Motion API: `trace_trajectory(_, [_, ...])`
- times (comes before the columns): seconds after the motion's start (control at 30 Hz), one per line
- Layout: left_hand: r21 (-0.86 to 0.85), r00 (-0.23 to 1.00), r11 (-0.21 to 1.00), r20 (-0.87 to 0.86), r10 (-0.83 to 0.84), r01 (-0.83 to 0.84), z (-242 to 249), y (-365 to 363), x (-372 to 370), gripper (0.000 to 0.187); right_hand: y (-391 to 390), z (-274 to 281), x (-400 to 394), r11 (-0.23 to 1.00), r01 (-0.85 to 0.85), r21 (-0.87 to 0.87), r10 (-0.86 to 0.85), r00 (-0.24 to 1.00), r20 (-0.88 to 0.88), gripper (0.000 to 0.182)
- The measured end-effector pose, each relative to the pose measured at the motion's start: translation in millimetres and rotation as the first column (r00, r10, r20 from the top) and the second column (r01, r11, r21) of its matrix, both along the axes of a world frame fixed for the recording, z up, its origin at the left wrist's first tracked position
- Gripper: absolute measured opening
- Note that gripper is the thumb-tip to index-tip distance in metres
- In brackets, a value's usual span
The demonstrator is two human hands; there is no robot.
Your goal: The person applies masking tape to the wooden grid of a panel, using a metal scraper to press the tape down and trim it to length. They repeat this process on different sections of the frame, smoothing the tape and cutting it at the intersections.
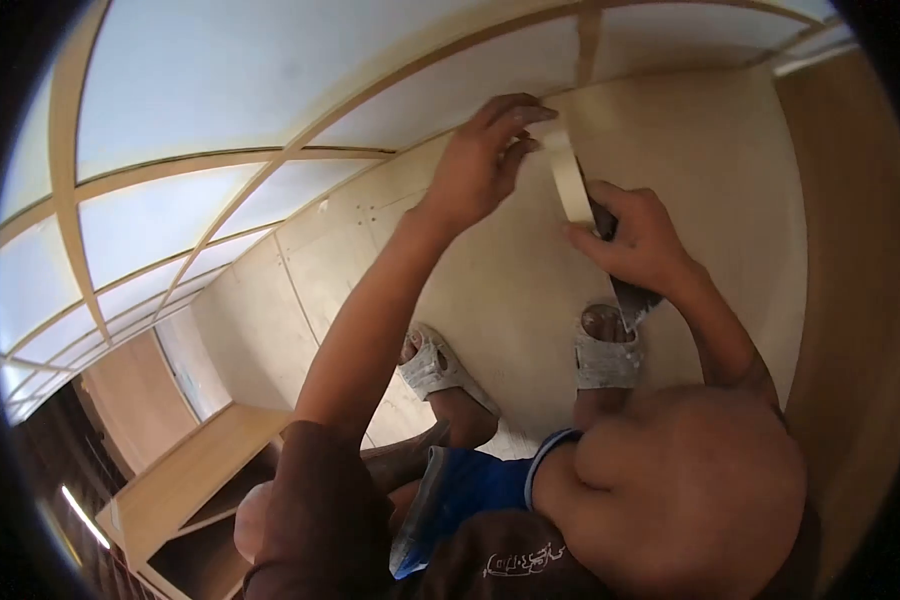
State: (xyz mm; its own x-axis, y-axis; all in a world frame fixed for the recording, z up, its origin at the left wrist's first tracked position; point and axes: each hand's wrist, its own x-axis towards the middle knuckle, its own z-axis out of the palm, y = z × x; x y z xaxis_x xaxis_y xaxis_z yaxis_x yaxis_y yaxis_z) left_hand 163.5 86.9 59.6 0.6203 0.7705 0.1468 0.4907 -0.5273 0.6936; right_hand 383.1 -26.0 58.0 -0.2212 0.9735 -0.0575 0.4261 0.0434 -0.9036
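Both hands [560, 200] on tape strip [568, 175]

A pale cream strip [568, 175] runs between the left hand [480, 160] and right hand [635, 240]; beneath them, light tan plywood [510, 290]; below, grey-white sandals [607, 355]; nearer the body, blue shorts [470, 490]; a dark brown shirt [320, 520] with white print.

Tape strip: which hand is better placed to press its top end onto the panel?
Probably the left hand: its fingertips already pinch the tape strip at its top end against the plywood panel. The right hand grips lower down, also holding a dark tool.
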Motion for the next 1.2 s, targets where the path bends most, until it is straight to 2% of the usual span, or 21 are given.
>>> trace_trajectory(0.07, [-0.009, 0.997, 0.999, 0.064, -0.051, 0.051, -1.3, 2.3, 4.6, 0.038, -3.1, 2.8, 3.9, 0.987, -0.021, -0.161, 0.026, 0.999, 0.029, 0.042])
trace_trajectory(0.17, [-0.02, 0.994, 0.999, 0.1, -0.037, 0.039, -0.1, 5.3, 12.0, 0.028, -7.8, -7.7, 8.9, 0.994, -0.007, -0.108, 0.004, 1.0, -0.029, 0.036])
trace_trajectory(0.23, [-0.028, 0.989, 0.999, 0.143, -0.031, 0.035, 1.1, 5.1, 21.2, 0.024, -4.9, -7.7, 12.8, 0.993, 0.004, -0.117, -0.002, 1.0, 0.013, 0.036])
trace_trajectory(0.3, [-0.205, 0.981, 0.964, 0.064, 0.184, -0.168, 3.1, 3.5, 26.6, 0.02, -0.5, -4.6, 12.7, 0.992, -0.009, -0.124, 0.015, 0.999, 0.049, 0.035])
trace_trajectory(0.4, [-0.291, 0.962, 0.94, 0.153, 0.227, -0.176, -1.9, 4.2, 27.8, 0.023, 8.0, 0.2, 15.1, 0.98, 0.008, -0.199, 0.008, 0.997, 0.083, 0.034])
trace_trajectory(0.47, [-0.333, 0.951, 0.923, 0.17, 0.26, -0.193, -4.3, 6.2, 27.0, 0.026, 9.7, -5.0, 17.4, 0.997, -0.001, -0.075, 0.007, 0.997, 0.08, 0.033])
trace_trajectory(0.53, [-0.375, 0.939, 0.904, 0.184, 0.29, -0.206, -5.5, 7.0, 24.6, 0.029, 10.5, 0.8, 18.0, 0.997, 0.0, -0.073, 0.004, 0.999, 0.051, 0.032])
trace_trajectory(0.6, [-0.217, 0.949, 0.971, 0.273, 0.157, -0.098, -5.6, 6.8, 20.6, 0.032, 10.6, 3.7, 18.4, 0.998, -0.008, -0.07, 0.009, 1.0, 0.023, 0.032])
trace_trajectory(0.63, [-0.217, 0.946, 0.97, 0.276, 0.168, -0.109, -6.1, 6.6, 20.0, 0.032, 10.3, 3.6, 18.0, 0.997, -0.013, -0.075, 0.016, 0.999, 0.044, 0.031])
trace_trajectory(0.7, [-0.188, 0.961, 0.982, 0.272, 0.051, 0.001, -4.8, 10.0, 19.0, 0.033, 11.2, 4.3, 17.3, 0.997, -0.038, -0.073, 0.043, 0.997, 0.07, 0.03])
trace_trajectory(0.73, [-0.183, 0.959, 0.983, 0.276, 0.064, -0.013, -2.3, 12.1, 16.7, 0.033, 10.7, 4.5, 18.4, 0.996, -0.047, -0.081, 0.053, 0.995, 0.08, 0.029])
trace_trajectory(0.8, [-0.295, 0.994, 0.955, 0.109, 0.009, 0.024, 0.0, 15.9, 12.4, 0.034, 11.2, 5.3, 18.7, 0.994, -0.062, -0.088, 0.07, 0.993, 0.096, 0.029])
trace_trajectory(0.83, [-0.294, 0.993, 0.956, 0.115, 0.014, 0.02, -1.5, 17.2, 13.0, 0.034, 11.4, 5.6, 19.2, 0.995, -0.06, -0.078, 0.068, 0.993, 0.099, 0.029])
trace_trajectory(0.9, [-0.181, 0.978, 0.982, 0.193, 0.08, -0.044, -5.8, 18.5, 17.9, 0.026, 12.2, 5.2, 20.8, 0.996, -0.054, -0.07, 0.062, 0.992, 0.108, 0.028])
trace_trajectory(0.93, [-0.181, 0.977, 0.983, 0.199, 0.079, -0.042, -8.5, 18.2, 20.8, 0.026, 13.8, 4.1, 21.7, 0.997, -0.055, -0.055, 0.06, 0.992, 0.113, 0.028])
trace_trajectory(1.0, [-0.311, 0.934, 0.925, 0.212, 0.289, -0.216, -8.8, 15.8, 28.3, 0.023, 18.2, 4.5, 22.8, 0.998, -0.053, -0.039, 0.057, 0.991, 0.12, 0.028])
trace_trajectory(1.03, [-0.313, 0.933, 0.925, 0.213, 0.288, -0.214, -6.7, 14.8, 31.9, 0.023, 21.6, 6.3, 22.1, 0.999, -0.04, -0.036, 0.044, 0.992, 0.121, 0.028])
trace_trajectory(1.1, [-0.442, 0.883, 0.841, 0.193, 0.428, -0.311, -0.1, 13.7, 40.0, 0.021, 27.5, 7.8, 20.0, 0.999, -0.024, -0.035, 0.028, 0.992, 0.122, 0.029])
trace_trajectory(1.13, [-0.445, 0.884, 0.84, 0.191, 0.426, -0.309, 0.8, 14.8, 44.7, 0.021, 30.6, 7.3, 18.6, 0.999, 0.002, -0.036, 0.001, 0.997, 0.077, 0.034])
trace_trajectory(1.2, [-0.442, 0.798, 0.834, 0.341, 0.496, -0.33, 2.9, 19.1, 54.8, 0.022, 36.0, 5.1, 17.6, 0.999, 0.031, -0.04, -0.03, 0.999, 0.032, 0.04])
